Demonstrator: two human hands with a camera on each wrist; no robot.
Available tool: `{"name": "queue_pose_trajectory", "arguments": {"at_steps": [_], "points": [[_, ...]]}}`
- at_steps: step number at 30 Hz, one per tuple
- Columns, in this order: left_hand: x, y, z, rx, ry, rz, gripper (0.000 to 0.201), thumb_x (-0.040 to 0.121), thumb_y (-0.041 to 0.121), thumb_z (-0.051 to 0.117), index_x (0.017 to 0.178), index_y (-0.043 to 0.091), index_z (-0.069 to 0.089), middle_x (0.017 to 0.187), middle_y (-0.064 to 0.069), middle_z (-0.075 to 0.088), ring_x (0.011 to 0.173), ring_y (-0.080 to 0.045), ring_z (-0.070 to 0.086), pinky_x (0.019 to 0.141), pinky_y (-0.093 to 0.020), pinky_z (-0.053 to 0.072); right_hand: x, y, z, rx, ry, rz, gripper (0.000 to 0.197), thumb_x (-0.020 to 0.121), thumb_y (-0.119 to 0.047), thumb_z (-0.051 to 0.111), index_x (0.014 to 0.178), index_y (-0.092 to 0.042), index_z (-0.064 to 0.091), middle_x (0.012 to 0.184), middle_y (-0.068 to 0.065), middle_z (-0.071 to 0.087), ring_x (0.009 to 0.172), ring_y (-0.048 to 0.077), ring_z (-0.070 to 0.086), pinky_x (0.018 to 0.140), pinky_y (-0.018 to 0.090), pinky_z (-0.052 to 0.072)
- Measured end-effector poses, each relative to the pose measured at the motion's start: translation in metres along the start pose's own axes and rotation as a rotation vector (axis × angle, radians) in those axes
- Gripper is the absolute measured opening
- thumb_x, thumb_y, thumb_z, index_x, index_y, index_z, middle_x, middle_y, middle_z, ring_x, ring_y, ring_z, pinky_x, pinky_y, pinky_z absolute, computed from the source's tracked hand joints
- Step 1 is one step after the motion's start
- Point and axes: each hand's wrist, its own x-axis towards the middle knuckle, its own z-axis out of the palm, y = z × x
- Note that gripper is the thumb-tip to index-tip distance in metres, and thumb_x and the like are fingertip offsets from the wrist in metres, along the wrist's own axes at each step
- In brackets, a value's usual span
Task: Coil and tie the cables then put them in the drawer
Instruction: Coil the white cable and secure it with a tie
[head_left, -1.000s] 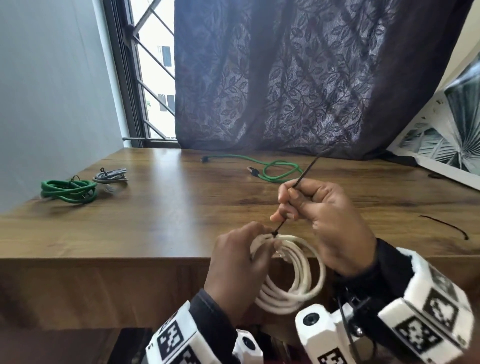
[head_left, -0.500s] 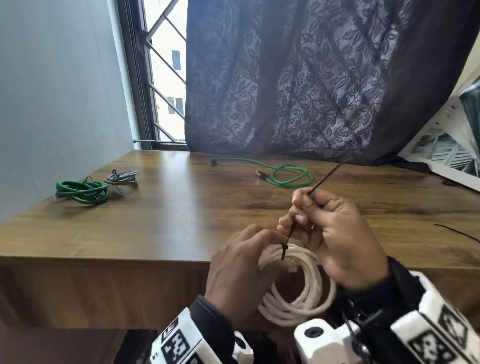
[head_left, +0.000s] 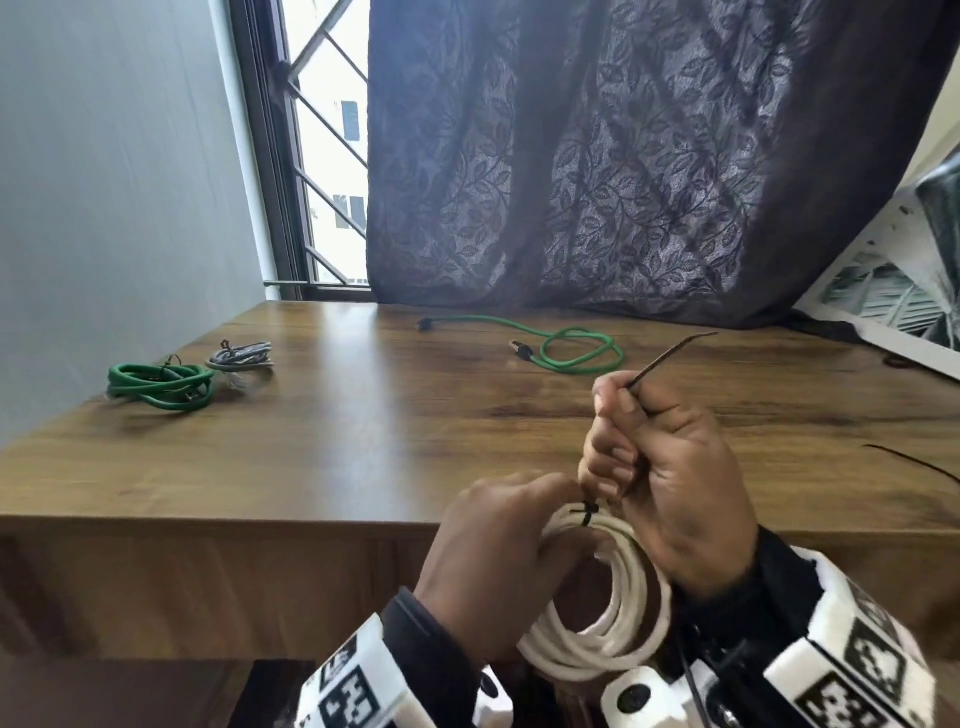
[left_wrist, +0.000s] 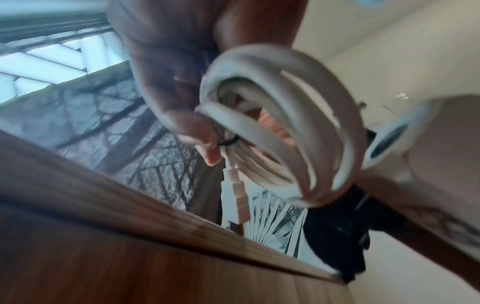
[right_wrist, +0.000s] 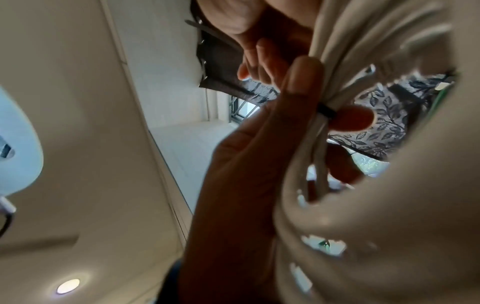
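Head view, your left hand (head_left: 498, 561) gripping the white cable coil (head_left: 613, 613), right hand (head_left: 670, 478) pinching the black zip tie (head_left: 670, 358), left wrist view alone showing the coil's plug (left_wrist: 237, 191).

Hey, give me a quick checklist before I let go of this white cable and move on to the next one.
1. Black zip tie looped round the coiled white cable: ok.
2. Tie cinched fully tight: cannot tell; the right hand grips its tail, the strands look bunched.
3. Coil held steady: ok, the left hand grips it beside the tie.
4. White plug end tucked in: not ok, it hangs out of the coil.
5. Next cable ready: ok, a loose green cable lies uncoiled on the wooden table.
6. Drawer open: cannot tell, none is in view.
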Motion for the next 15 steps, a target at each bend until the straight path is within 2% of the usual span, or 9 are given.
{"name": "queue_pose_trajectory", "arguments": {"at_steps": [3, 5, 6, 8, 9, 11, 12, 13, 15], "points": [[-0.002, 0.0, 0.0, 0.136, 0.087, 0.001, 0.033, 0.078, 0.048, 0.048, 0.086, 0.023, 0.07, 0.076, 0.004, 0.072, 0.065, -0.016, 0.067, 0.056, -0.035, 0.053, -0.004, 0.002, 0.005, -0.148, -0.061, -0.078, 0.023, 0.087, -0.009, 0.05, 0.064, -0.011, 0.056, 0.046, 0.002, 0.027, 0.039, 0.009, 0.026, 0.04, 0.017, 0.029], [-0.004, 0.0, -0.002, 0.114, 0.133, -0.094, 0.027, 0.075, 0.046, 0.053, 0.082, 0.025, 0.07, 0.068, 0.003, 0.071, 0.06, -0.016, 0.064, 0.055, -0.033, 0.051, -0.01, 0.003, 0.01, -0.298, -0.095, -0.133, 0.023, 0.082, -0.008, 0.048, 0.062, -0.012, 0.058, 0.049, 0.011, 0.026, 0.041, 0.012, 0.027, 0.04, 0.021, 0.029], [-0.005, -0.001, -0.002, 0.099, 0.138, -0.135, 0.023, 0.074, 0.042, 0.054, 0.081, 0.026, 0.069, 0.067, 0.003, 0.07, 0.061, -0.015, 0.063, 0.056, -0.031, 0.049, -0.014, 0.003, 0.012, -0.384, -0.107, -0.163, 0.023, 0.081, -0.008, 0.047, 0.061, -0.012, 0.058, 0.05, 0.01, 0.029, 0.042, 0.014, 0.028, 0.041, 0.023, 0.028], [-0.005, -0.002, -0.002, 0.105, 0.144, -0.148, 0.017, 0.071, 0.034, 0.053, 0.085, 0.03, 0.061, 0.064, 0.002, 0.068, 0.06, -0.013, 0.058, 0.049, -0.024, 0.041, -0.023, 0.006, 0.016, -0.568, -0.136, -0.244, 0.021, 0.08, -0.009, 0.048, 0.062, -0.016, 0.058, 0.049, 0.0, 0.039, 0.044, 0.01, 0.035, 0.044, 0.023, 0.031], [-0.005, -0.002, -0.001, 0.134, 0.147, -0.127, 0.018, 0.071, 0.03, 0.052, 0.088, 0.03, 0.054, 0.06, 0.002, 0.065, 0.063, -0.014, 0.056, 0.044, -0.016, 0.033, -0.028, 0.008, 0.017, -0.664, -0.153, -0.306, 0.021, 0.08, -0.009, 0.05, 0.065, -0.019, 0.06, 0.051, -0.006, 0.046, 0.047, 0.006, 0.041, 0.046, 0.021, 0.034], [-0.004, -0.001, -0.001, 0.217, 0.14, -0.09, 0.011, 0.071, 0.03, 0.047, 0.082, 0.029, 0.044, 0.046, 0.01, 0.047, 0.058, -0.013, 0.051, 0.043, -0.003, 0.017, -0.035, 0.014, 0.019, -0.85, -0.176, -0.419, 0.021, 0.077, -0.006, 0.051, 0.073, -0.024, 0.063, 0.061, -0.012, 0.057, 0.056, 0.002, 0.053, 0.053, 0.019, 0.043], [-0.004, -0.002, 0.0, 0.245, 0.138, -0.084, 0.006, 0.07, 0.03, 0.044, 0.076, 0.031, 0.041, 0.043, 0.016, 0.035, 0.05, -0.009, 0.047, 0.039, -0.002, 0.013, -0.038, 0.016, 0.019, -0.931, -0.178, -0.469, 0.025, 0.074, -0.002, 0.051, 0.076, -0.023, 0.064, 0.065, -0.013, 0.061, 0.06, 0.001, 0.058, 0.057, 0.018, 0.046], [-0.006, -0.003, 0.001, 0.253, 0.135, -0.085, 0.005, 0.071, 0.031, 0.042, 0.074, 0.032, 0.038, 0.043, 0.019, 0.029, 0.044, -0.004, 0.043, 0.036, -0.003, 0.012, -0.039, 0.019, 0.018, -0.98, -0.174, -0.507, 0.029, 0.072, 0.002, 0.052, 0.078, -0.023, 0.065, 0.067, -0.014, 0.063, 0.063, 0.0, 0.06, 0.059, 0.016, 0.047], [-0.012, -0.009, 0.005, 0.2, 0.118, -0.098, 0.013, 0.072, 0.037, 0.041, 0.081, 0.028, 0.043, 0.047, 0.014, 0.046, 0.046, -0.002, 0.045, 0.041, -0.006, 0.022, -0.038, 0.022, 0.016, -0.942, -0.136, -0.466, 0.026, 0.075, -0.001, 0.052, 0.075, -0.024, 0.062, 0.06, -0.014, 0.059, 0.056, 0.001, 0.056, 0.056, 0.02, 0.046]]}}
